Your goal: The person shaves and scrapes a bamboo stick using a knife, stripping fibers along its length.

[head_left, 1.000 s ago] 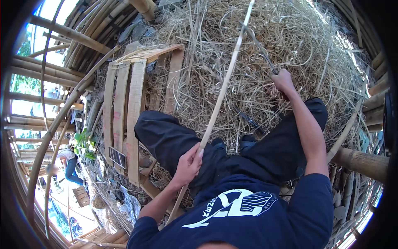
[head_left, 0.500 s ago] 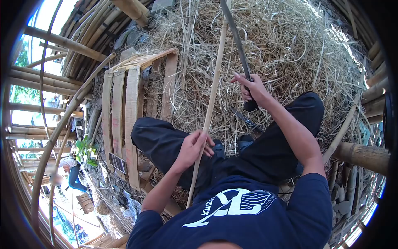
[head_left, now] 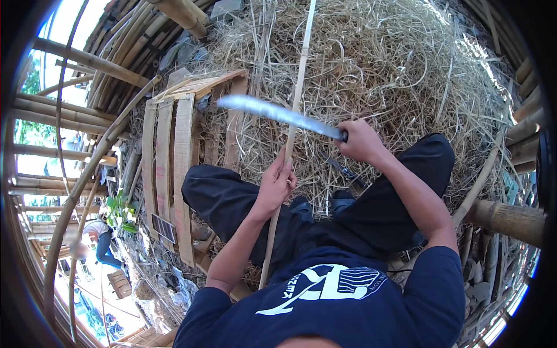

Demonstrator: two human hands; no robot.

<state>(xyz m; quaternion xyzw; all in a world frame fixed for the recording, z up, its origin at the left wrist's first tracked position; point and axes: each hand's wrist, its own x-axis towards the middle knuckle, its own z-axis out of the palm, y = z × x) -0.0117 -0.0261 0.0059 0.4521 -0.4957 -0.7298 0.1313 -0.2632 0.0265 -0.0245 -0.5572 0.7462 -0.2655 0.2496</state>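
Note:
A long, thin bamboo strip (head_left: 300,75) runs from beside my lap up past the top of the view. My left hand (head_left: 277,181) is closed around it above my left thigh. In my right hand (head_left: 361,141) I grip the dark handle of a machete (head_left: 272,111). Its blade points left and crosses the strip just above my left hand; the far end is smeared by motion. I cannot tell whether the blade touches the strip. Beneath my right hand, another dark-handled blade (head_left: 343,169) lies on the shavings near my feet.
Bamboo shavings (head_left: 394,69) cover the ground ahead. A slatted wooden crate (head_left: 184,133) stands left of my knee. Bamboo rails (head_left: 64,110) line the left side, and a thick bamboo pole (head_left: 505,220) juts in at right. Another person (head_left: 100,238) bends over beyond the rails.
The machete has swung from pointing up and away to lying leftward across the strip. My left hand has moved a little up the strip, whose far end has tilted slightly left.

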